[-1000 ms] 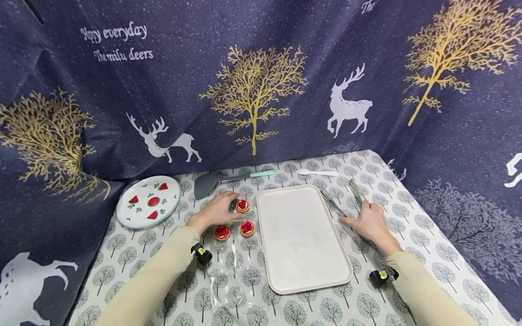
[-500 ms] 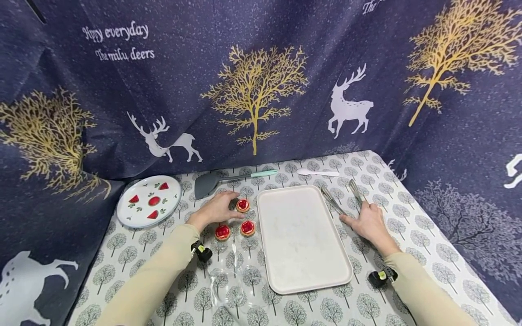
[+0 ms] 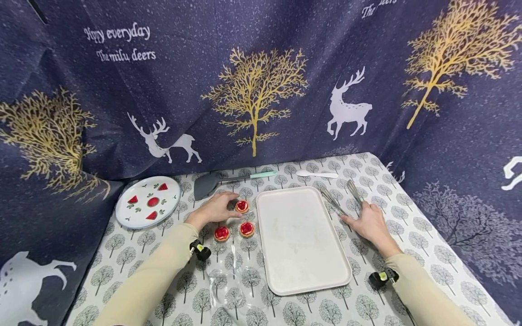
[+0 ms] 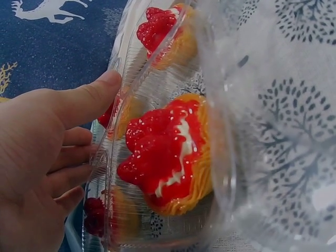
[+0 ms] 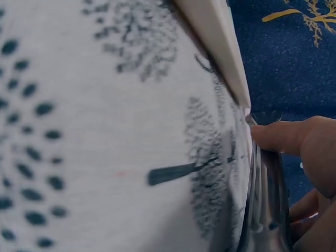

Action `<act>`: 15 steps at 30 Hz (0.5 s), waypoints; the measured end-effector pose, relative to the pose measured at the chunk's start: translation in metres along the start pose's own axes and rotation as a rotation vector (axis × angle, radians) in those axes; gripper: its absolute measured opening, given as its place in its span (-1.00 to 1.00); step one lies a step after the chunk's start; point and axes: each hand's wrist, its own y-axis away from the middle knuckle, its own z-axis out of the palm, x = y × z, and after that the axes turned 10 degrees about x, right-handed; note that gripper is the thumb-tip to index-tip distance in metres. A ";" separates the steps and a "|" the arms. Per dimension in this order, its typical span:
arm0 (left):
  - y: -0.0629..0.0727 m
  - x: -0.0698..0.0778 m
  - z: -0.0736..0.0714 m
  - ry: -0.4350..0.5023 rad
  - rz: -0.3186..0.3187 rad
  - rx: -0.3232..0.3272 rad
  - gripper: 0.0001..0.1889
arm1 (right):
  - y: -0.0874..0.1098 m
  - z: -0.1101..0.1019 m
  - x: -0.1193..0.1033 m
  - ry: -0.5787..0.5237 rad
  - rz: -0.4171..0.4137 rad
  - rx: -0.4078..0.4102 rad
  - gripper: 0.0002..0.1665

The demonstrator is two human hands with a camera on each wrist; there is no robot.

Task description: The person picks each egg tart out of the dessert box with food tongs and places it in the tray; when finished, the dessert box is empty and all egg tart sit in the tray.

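Red-topped tarts (image 3: 246,229) sit in a clear plastic clamshell box (image 3: 212,290) left of centre; its lid lies folded toward me. My left hand (image 3: 218,208) is at the box's far left edge. In the left wrist view, the thumb and loosely bent fingers of that hand (image 4: 47,157) lie along the rim of the box (image 4: 107,173), and several tarts (image 4: 168,157) show inside. My right hand (image 3: 371,224) holds metal tongs (image 3: 333,201), their two arms spread apart. The right wrist view shows my thumb on one arm of the tongs (image 5: 268,199).
A white rectangular tray (image 3: 303,240) lies between my hands. Behind it are a grey spatula (image 3: 206,184) with a mint handle and a white spoon (image 3: 317,173). A watermelon-patterned plate (image 3: 142,210) stands at the far left. A dark printed cloth hangs behind the table.
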 end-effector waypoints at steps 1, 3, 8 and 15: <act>0.000 0.000 0.000 -0.001 0.003 0.000 -0.17 | 0.000 -0.001 -0.001 -0.001 -0.002 -0.007 0.15; 0.000 -0.001 -0.001 -0.006 0.013 0.000 -0.17 | -0.002 -0.004 -0.003 -0.003 -0.010 -0.022 0.19; -0.001 -0.001 -0.002 -0.001 0.032 0.003 -0.18 | -0.005 -0.012 -0.013 -0.019 -0.093 -0.029 0.15; -0.001 -0.002 -0.003 -0.025 0.049 0.018 -0.18 | -0.007 -0.024 -0.034 -0.049 -0.230 -0.026 0.06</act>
